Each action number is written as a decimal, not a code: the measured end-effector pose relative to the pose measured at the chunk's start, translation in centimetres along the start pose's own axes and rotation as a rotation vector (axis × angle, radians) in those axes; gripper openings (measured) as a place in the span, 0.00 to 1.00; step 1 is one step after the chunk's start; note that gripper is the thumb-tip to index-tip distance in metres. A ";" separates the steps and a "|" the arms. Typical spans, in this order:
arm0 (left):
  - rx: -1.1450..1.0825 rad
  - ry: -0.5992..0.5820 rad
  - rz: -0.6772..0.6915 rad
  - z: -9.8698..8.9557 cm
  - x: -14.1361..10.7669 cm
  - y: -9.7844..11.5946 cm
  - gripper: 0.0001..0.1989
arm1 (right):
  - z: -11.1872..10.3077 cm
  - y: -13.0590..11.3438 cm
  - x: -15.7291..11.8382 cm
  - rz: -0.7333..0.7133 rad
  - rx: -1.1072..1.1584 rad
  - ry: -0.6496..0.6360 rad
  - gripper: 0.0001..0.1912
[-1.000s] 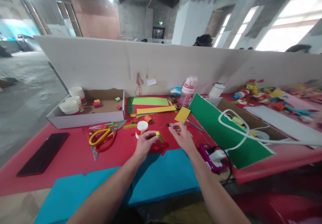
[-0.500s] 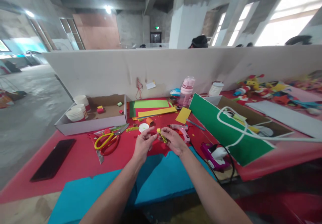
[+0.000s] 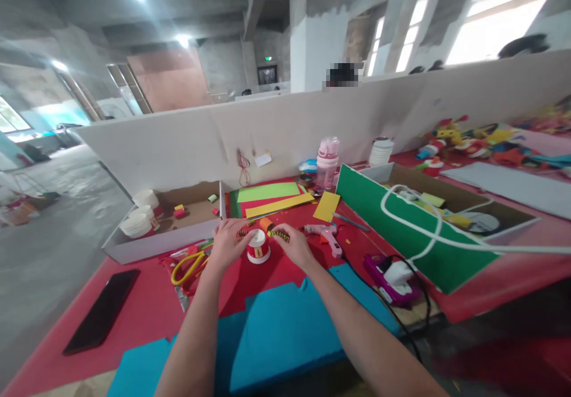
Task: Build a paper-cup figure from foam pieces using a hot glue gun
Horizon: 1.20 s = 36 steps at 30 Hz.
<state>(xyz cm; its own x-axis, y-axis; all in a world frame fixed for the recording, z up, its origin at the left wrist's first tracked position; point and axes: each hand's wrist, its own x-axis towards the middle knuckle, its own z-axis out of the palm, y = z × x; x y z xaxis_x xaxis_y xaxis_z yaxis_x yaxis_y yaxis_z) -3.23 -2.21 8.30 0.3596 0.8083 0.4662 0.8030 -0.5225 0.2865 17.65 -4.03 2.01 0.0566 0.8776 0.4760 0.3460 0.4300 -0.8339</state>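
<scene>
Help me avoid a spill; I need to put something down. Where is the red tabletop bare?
The widest bare patch of red tabletop lies between the phone and the yellow-handled scissors. A narrower one separates the paper cup from the blue sheet. Crowded: between left hand and right hand, and from glue gun to power strip.

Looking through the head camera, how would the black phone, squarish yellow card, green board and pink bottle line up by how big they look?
Largest to smallest, as they look here:
1. Green board
2. Black phone
3. Pink bottle
4. Squarish yellow card
</scene>
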 end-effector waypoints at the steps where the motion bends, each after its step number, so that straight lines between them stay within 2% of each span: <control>1: 0.002 -0.022 -0.001 0.2 -0.3 0.0 0.19 | -0.1 0.0 -0.1 -0.012 -0.018 -0.005 0.07; 5: -0.001 -0.101 -0.008 0.5 -1.0 -0.2 0.24 | -0.3 0.1 -0.2 -0.070 -0.076 -0.031 0.07; 9: 0.006 -0.153 -0.039 0.8 -1.1 0.0 0.24 | -0.2 -0.1 -0.1 -0.118 -0.149 -0.058 0.07; 17: 0.009 -0.110 -0.014 1.5 -1.3 0.2 0.19 | 0.0 -0.2 -0.3 -0.146 -0.219 -0.053 0.09; 27: -0.031 -0.103 -0.019 1.5 -1.2 0.4 0.19 | 0.9 0.0 -0.4 -0.044 -0.103 -0.061 0.07; 36: -0.045 -0.102 -0.023 1.6 -1.2 0.4 0.19 | 1.3 0.1 -0.4 -0.036 -0.013 -0.054 0.07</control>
<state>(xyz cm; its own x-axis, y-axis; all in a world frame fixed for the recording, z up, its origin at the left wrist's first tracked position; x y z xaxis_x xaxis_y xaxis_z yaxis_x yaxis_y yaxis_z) -2.57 -2.98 6.57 0.3896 0.8423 0.3725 0.7905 -0.5134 0.3340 16.41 -4.07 1.38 -0.0066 0.8720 0.4895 0.3594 0.4589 -0.8126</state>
